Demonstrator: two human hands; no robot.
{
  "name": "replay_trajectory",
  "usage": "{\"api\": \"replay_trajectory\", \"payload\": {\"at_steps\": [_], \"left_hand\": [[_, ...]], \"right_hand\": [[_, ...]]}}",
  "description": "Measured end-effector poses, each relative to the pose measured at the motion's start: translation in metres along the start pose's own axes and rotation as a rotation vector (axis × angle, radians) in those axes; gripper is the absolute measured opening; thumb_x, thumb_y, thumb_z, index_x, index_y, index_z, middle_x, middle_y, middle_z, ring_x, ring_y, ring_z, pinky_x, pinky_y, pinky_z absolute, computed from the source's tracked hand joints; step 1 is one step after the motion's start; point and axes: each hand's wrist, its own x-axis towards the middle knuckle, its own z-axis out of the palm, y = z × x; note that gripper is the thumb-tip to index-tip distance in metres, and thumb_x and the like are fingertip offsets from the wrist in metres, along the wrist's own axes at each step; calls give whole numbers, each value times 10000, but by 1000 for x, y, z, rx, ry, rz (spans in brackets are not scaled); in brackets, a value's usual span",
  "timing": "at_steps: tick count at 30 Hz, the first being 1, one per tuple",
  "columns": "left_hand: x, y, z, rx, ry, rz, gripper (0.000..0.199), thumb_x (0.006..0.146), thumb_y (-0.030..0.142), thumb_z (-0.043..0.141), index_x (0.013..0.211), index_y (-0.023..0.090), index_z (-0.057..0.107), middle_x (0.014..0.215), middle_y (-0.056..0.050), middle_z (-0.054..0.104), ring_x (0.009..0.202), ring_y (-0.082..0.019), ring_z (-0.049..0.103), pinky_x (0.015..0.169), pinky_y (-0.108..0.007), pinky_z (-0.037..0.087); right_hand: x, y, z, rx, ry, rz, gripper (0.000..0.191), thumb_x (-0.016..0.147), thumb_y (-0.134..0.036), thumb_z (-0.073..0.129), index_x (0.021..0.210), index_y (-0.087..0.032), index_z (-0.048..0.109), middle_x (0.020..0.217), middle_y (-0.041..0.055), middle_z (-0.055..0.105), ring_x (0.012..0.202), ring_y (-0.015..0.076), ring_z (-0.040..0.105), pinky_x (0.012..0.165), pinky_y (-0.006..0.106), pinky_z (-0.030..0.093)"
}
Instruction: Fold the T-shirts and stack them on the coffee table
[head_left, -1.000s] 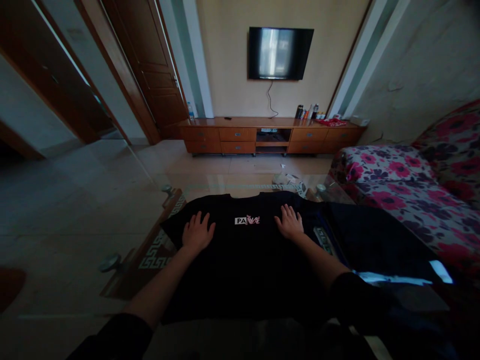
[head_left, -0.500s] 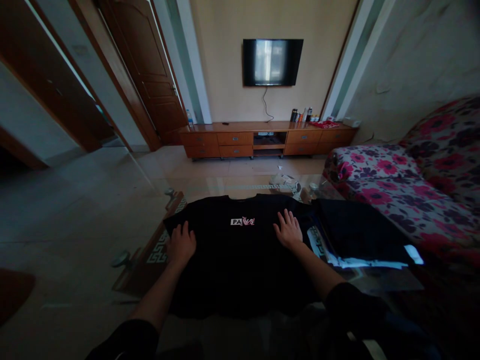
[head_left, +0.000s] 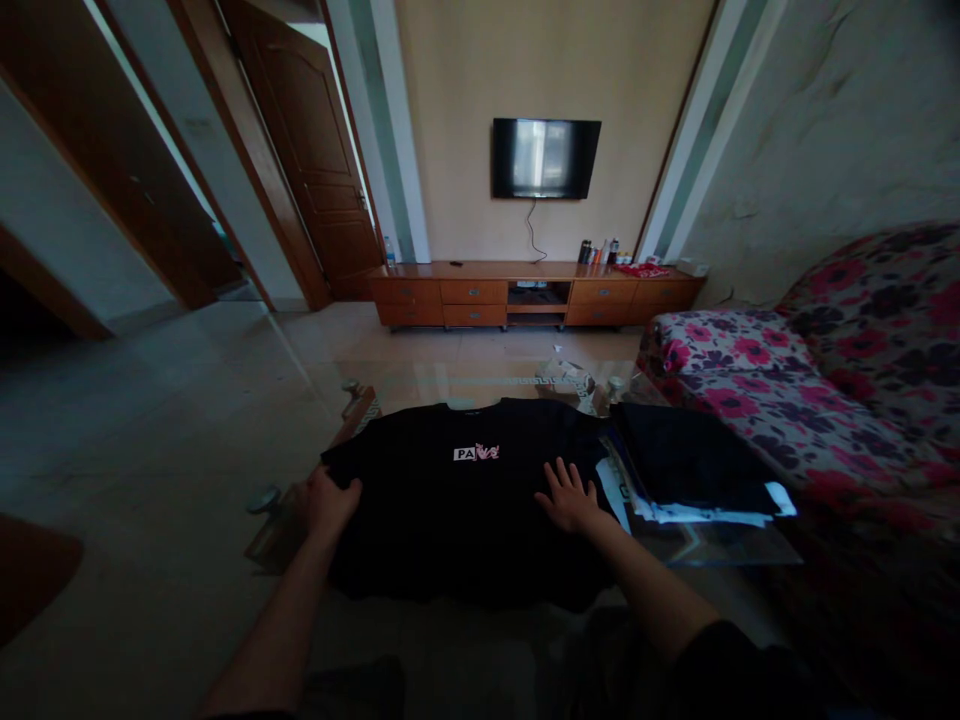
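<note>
A black T-shirt lies spread out on a glass coffee table, its neckline toward the far side. It has a small white-and-pink print on the chest. At the left sleeve's edge, my left hand is closed on the cloth, the thumb on top and the other fingers mostly hidden. My right hand rests flat with spread fingers on the shirt's right side. Just right of it, a stack of folded dark clothes sits on the table, with pale cloth showing at its lower edge.
A floral sofa stands at the right. Across the room is a low wooden TV cabinet with bottles and cans on it, under a wall-mounted television. A wooden door is at the back left.
My left hand has gone from lying open on the shirt to gripping its left sleeve edge. My right hand stays flat on the shirt. The view has tilted slightly upward.
</note>
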Motion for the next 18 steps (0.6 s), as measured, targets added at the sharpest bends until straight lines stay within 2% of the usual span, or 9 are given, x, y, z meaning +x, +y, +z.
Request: {"api": "replay_trajectory", "payload": {"at_steps": [1, 2, 5, 7, 10, 12, 13, 15, 18], "left_hand": [[-7, 7, 0, -30, 64, -18, 637, 900, 450, 463, 1406, 64, 486, 1313, -272, 586, 1333, -406, 496, 1069, -572, 423], [-15, 16, 2, -62, 73, 56, 615, 904, 435, 466, 1406, 82, 502, 1377, -252, 553, 1370, -372, 473, 1120, -528, 396], [-37, 41, 17, -104, -122, 410, 661, 939, 500, 452, 1498, 146, 467, 1603, -176, 377, 1494, -319, 346, 1210, -457, 302], [-47, 48, 29, -62, -286, 492, 757, 930, 597, 468, 1579, 219, 378, 1692, -126, 239, 1556, -357, 205, 1224, -506, 253], [-50, 44, 43, -9, -432, 456, 812, 942, 665, 403, 1630, 253, 273, 1722, -115, 126, 1574, -385, 95, 1219, -559, 218], [-48, 38, 45, -2, -459, 444, 802, 951, 682, 360, 1637, 283, 244, 1726, -96, 92, 1579, -372, 75, 1203, -575, 238], [-47, 35, 45, 0, -463, 441, 783, 951, 687, 350, 1633, 316, 246, 1728, -77, 86, 1580, -368, 75, 1186, -591, 260], [-43, 30, 42, 3, -459, 422, 720, 965, 670, 324, 1618, 370, 270, 1729, -58, 102, 1578, -360, 105, 1151, -622, 295], [-37, 24, 37, 6, -376, 307, 669, 980, 615, 329, 1593, 348, 348, 1715, -100, 175, 1555, -364, 195, 1148, -652, 273]], "right_hand": [[-2, -3, 2, 2, -10, 28, 816, 992, -656, 298, 1662, -268, 41, 1718, 71, -108, 1572, 362, -85, 1183, 694, 70], [-3, -6, 3, 1, -16, 57, 831, 987, -667, 291, 1661, -263, 20, 1713, 78, -132, 1568, 374, -99, 1169, 715, 65], [-7, -18, 4, -7, -36, 136, 892, 958, -709, 323, 1662, -243, 33, 1712, 108, -129, 1556, 431, -84, 1110, 784, 109], [-9, -24, 1, -3, -13, 163, 915, 940, -729, 357, 1661, -219, 117, 1718, 152, -26, 1548, 470, 5, 1084, 797, 158], [-5, -22, -6, -22, 182, 152, 860, 970, -665, 369, 1645, -157, 209, 1685, 220, 171, 1536, 439, 148, 1156, 701, 144], [1, -11, -8, -65, 315, 108, 800, 996, -602, 362, 1648, -166, 203, 1696, 192, 154, 1558, 388, 102, 1208, 617, 83], [5, -3, -8, -76, 340, 99, 777, 1004, -587, 350, 1652, -189, 192, 1711, 161, 106, 1568, 370, 49, 1217, 597, 64], [15, 15, -8, -52, 301, 128, 774, 1003, -614, 323, 1657, -228, 171, 1726, 114, 19, 1572, 370, -24, 1214, 604, 73], [27, 36, -9, 51, 213, 210, 784, 987, -656, 319, 1648, -250, 203, 1725, 110, 29, 1564, 400, 7, 1184, 637, 156]]}}
